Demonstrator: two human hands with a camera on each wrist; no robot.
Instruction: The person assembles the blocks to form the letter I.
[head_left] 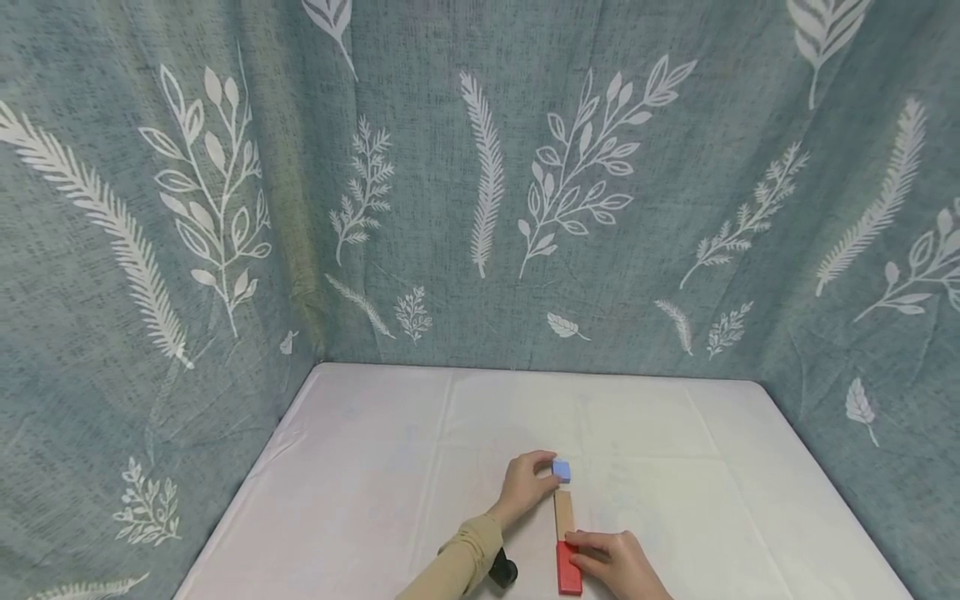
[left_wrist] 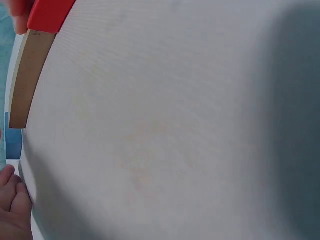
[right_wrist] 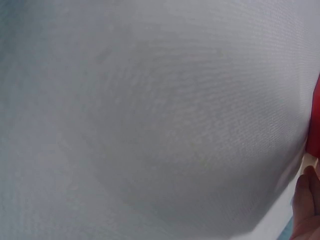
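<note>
On the white cloth a blue block (head_left: pixel 562 472), a plain wooden block (head_left: pixel 564 512) and a red block (head_left: pixel 569 577) lie in one line running away from me. My left hand (head_left: pixel 527 485) pinches the blue block at the far end between thumb and fingers. A narrow gap separates blue from wood in the head view. The right hand (head_left: pixel 621 562) holds the red block near its far end, its fingertips by the seam where red meets wood. In the left wrist view the wooden block (left_wrist: pixel 31 80) partly covers the blue one (left_wrist: pixel 13 142).
A white cloth (head_left: pixel 420 467) covers the table. Green curtains (head_left: pixel 480 183) with white leaf prints stand behind it and on both sides. A black rounded object (head_left: pixel 503 572) shows beside the left sleeve (head_left: pixel 465 554).
</note>
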